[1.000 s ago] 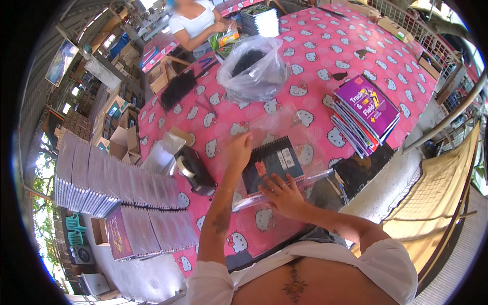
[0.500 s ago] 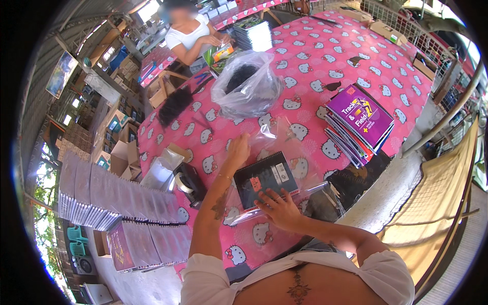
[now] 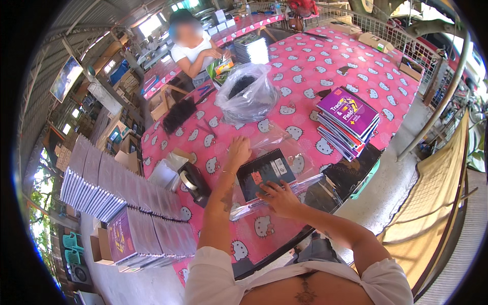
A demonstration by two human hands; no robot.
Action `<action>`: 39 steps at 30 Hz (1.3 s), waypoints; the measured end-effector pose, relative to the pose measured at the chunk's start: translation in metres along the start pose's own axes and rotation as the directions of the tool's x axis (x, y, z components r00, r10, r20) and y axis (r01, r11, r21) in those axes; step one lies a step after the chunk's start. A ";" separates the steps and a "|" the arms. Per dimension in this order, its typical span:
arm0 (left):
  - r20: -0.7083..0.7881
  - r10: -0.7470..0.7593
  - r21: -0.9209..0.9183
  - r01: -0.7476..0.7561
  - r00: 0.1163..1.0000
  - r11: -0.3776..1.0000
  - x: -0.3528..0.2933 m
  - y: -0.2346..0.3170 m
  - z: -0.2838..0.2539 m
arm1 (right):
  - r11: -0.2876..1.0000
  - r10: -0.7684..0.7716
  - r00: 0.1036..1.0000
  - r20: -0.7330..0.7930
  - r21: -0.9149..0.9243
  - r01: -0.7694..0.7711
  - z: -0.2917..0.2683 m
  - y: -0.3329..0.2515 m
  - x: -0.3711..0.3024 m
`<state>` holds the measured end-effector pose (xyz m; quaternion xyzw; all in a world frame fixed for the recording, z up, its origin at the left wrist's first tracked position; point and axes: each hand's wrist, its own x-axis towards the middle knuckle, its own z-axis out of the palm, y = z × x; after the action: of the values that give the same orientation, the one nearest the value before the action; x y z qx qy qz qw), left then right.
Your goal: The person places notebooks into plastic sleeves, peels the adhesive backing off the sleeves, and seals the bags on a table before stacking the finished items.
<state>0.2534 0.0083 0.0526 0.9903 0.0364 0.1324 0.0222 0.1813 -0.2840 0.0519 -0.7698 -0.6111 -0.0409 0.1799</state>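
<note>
A spiral-bound notebook with a black cover (image 3: pixel 254 191) and small labels lies on a sheet of clear plastic film (image 3: pixel 300 161) on the pink table. My right hand (image 3: pixel 279 198) rests on the notebook's lower right part, fingers spread. Beyond the notebook's upper left corner, my left hand (image 3: pixel 240 148) has its fingers bent together at the film's edge and seems to pinch it; the fingertips are partly hidden. A black tape dispenser (image 3: pixel 195 184) stands left of my left forearm.
Wrapped notebooks (image 3: pixel 127 178) stand in tall stacks at the left. A pile of purple-topped spiral books (image 3: pixel 351 114) sits at the right. Farther back are a clear plastic bag (image 3: pixel 246 96) with dark contents and a person in a white shirt (image 3: pixel 193 53). Dark material (image 3: pixel 356 170) covers the table's right corner.
The whole view has shifted slightly. The film beyond the notebook lies flatter, with less glare. Both hands keep nearly the same places.
</note>
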 end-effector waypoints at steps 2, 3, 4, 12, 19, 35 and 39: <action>-0.009 0.004 0.026 -0.004 1.000 1.000 -0.007 0.013 -0.023 | 1.000 -0.001 1.000 0.007 0.007 0.001 0.000 -0.001 -0.001; -0.008 0.003 -0.090 -0.003 1.000 0.996 -0.010 0.023 -0.031 | 1.000 -0.003 1.000 0.012 0.008 0.002 0.001 -0.002 -0.005; -0.023 -0.008 -0.191 0.004 1.000 0.982 -0.011 0.023 -0.041 | 1.000 -0.004 1.000 0.020 -0.009 0.005 0.001 -0.002 -0.002; -0.156 -0.197 -0.242 0.156 0.968 0.958 -0.052 0.066 -0.052 | 0.995 -0.097 0.995 -0.037 0.009 0.097 0.003 -0.004 0.003; -0.178 -0.229 -0.299 0.169 0.957 0.939 -0.104 0.121 -0.031 | 0.999 -0.052 0.999 0.008 0.000 0.052 0.008 0.013 0.003; -0.216 -0.342 -0.308 0.268 0.914 0.913 -0.116 0.163 -0.013 | 0.726 0.102 0.941 -0.323 0.671 0.151 -0.007 0.103 0.109; -0.270 -0.329 -0.314 0.240 0.905 0.918 -0.123 0.157 -0.017 | 0.978 0.076 0.979 0.189 -0.205 -0.037 -0.050 0.152 0.104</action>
<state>0.1412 -0.1568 0.0451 0.9270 0.1663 0.2890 0.1719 0.3603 -0.2325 0.0934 -0.8013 -0.5964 -0.0212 0.0418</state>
